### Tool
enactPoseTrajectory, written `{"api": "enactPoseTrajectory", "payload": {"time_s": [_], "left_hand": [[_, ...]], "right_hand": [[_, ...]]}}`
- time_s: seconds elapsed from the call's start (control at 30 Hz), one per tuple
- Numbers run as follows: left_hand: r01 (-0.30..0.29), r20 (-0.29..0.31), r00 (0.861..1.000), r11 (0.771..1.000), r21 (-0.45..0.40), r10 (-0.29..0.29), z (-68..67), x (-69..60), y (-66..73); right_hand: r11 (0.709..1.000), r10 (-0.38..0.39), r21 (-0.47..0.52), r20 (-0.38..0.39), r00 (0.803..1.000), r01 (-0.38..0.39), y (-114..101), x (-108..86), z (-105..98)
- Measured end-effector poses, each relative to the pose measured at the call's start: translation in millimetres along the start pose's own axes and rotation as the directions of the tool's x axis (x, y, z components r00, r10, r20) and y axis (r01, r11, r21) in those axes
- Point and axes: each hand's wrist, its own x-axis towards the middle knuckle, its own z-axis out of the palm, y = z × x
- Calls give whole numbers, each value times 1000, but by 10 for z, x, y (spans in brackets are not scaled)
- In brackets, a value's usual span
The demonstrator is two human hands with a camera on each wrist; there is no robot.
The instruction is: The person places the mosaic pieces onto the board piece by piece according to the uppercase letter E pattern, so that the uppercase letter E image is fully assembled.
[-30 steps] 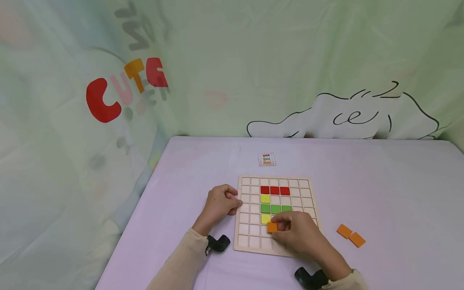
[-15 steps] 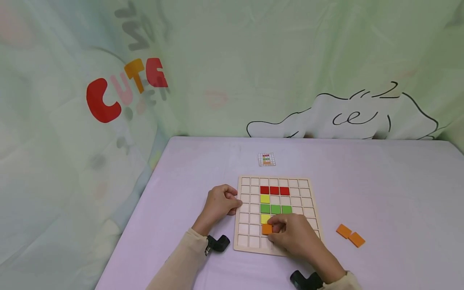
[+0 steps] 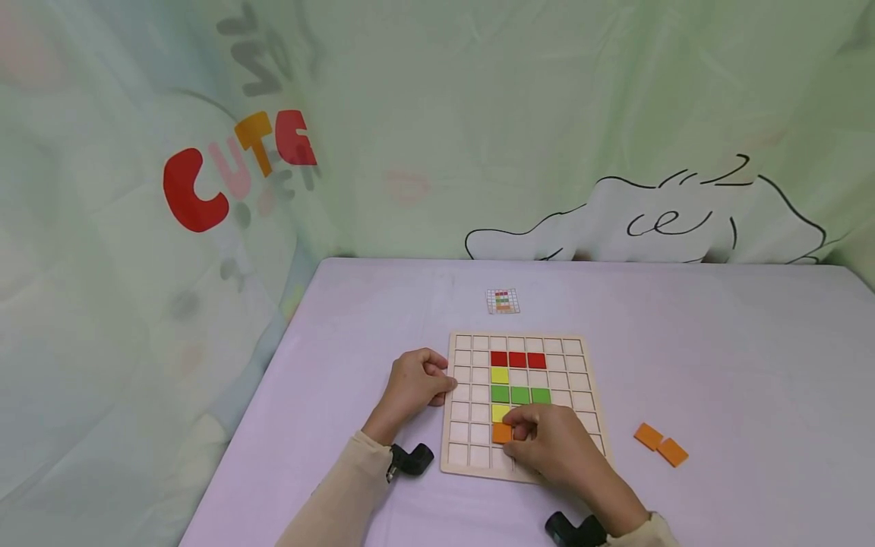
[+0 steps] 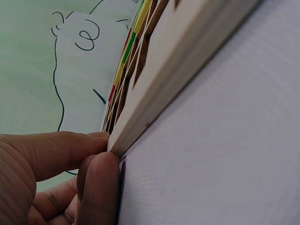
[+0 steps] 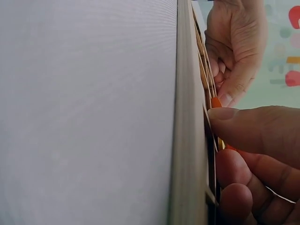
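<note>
A wooden grid board (image 3: 459, 454) lies on the table, with a row of red tiles (image 3: 517, 359), a row of green tiles (image 3: 520, 395) and two yellow tiles (image 3: 500, 375) set in its cells. My right hand (image 3: 559, 447) pinches an orange tile (image 3: 502, 433) between thumb and forefinger, at the cell just below the lower yellow tile. Whether it lies fully flat there I cannot tell. At the board's left edge, my left hand (image 3: 413, 380) holds the rim between thumb and forefinger, as the left wrist view shows. The right hand hides several cells at the lower right.
Two loose orange tiles (image 3: 661, 444) lie to the right of the board. Behind it is a small card (image 3: 503, 301) printed with a coloured grid pattern. The table (image 3: 752, 342) has a pale lilac cover, and a printed green curtain (image 3: 424, 129) hangs beyond its far edge.
My right hand has moved slightly left and down with the orange tile, bringing it from the side into line under the yellow tile. My left hand has stayed in place.
</note>
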Motion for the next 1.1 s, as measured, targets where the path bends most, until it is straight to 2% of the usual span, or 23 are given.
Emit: {"api": "enactPoseTrajectory", "payload": {"time_s": [0.77, 0.93, 1.1], "left_hand": [[-7, -5, 1000, 1000, 1, 7, 1, 5, -12], [-5, -4, 1000, 1000, 3, 5, 1, -3, -11], [-11, -2, 1000, 1000, 8, 11, -4, -2, -6]], "right_hand": [[1000, -31, -3, 0, 1000, 31, 5, -11, -19], [999, -29, -30, -16, 999, 29, 26, -48, -121], [994, -35, -101, -63, 997, 28, 173, -106, -360]]}}
